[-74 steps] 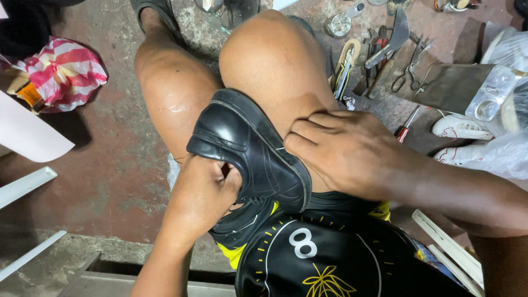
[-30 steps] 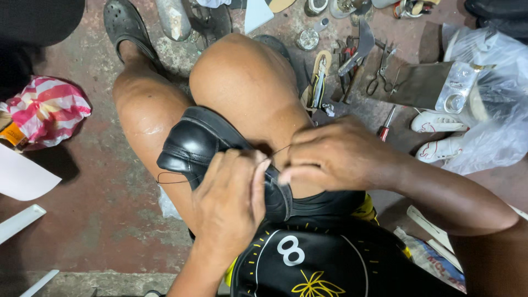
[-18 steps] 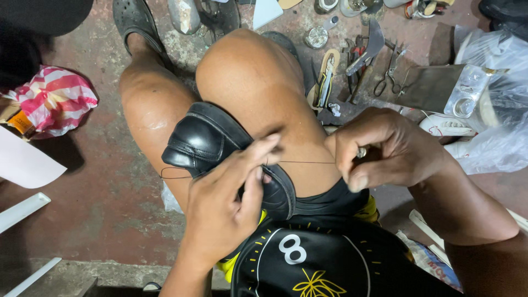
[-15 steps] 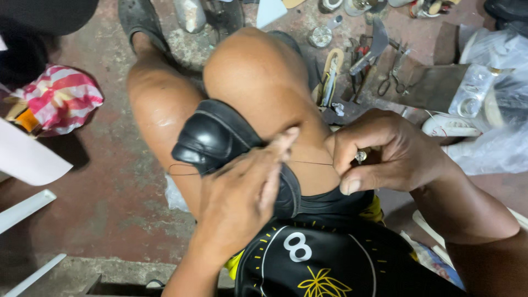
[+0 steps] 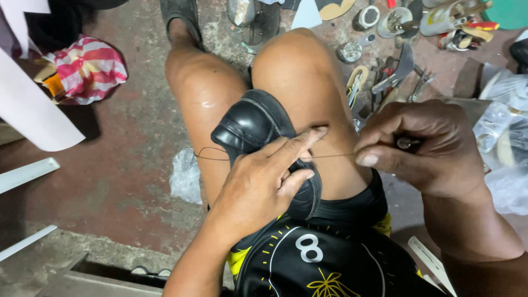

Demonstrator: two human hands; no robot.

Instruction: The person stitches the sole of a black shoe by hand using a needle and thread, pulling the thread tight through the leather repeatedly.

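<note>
shoe point(image 5: 250, 124): black leather, smooth, glossy highlights on the toe
thread point(image 5: 335, 156): thin, dark, taut fibre
tool point(image 5: 405, 143): shiny metal tip, pinched in the right hand point(image 5: 426, 146)
floor point(image 5: 126, 159): reddish concrete, rough, matt, worn grey in patches
bag point(image 5: 186, 175): clear thin plastic, crumpled, slight sheen
cloth point(image 5: 88, 71): striped pink-and-white woven fabric, soft and rumpled
shorts point(image 5: 330, 258): black synthetic cloth, smooth, printed in white and yellow
pliers point(image 5: 421, 85): dull grey metal
tin point(image 5: 350, 51): round metal, bright finish
sheet point(image 5: 33, 110): white, smooth, matt, paper-like
wrap point(image 5: 503, 143): clear plastic film, glossy and wrinkled
</note>
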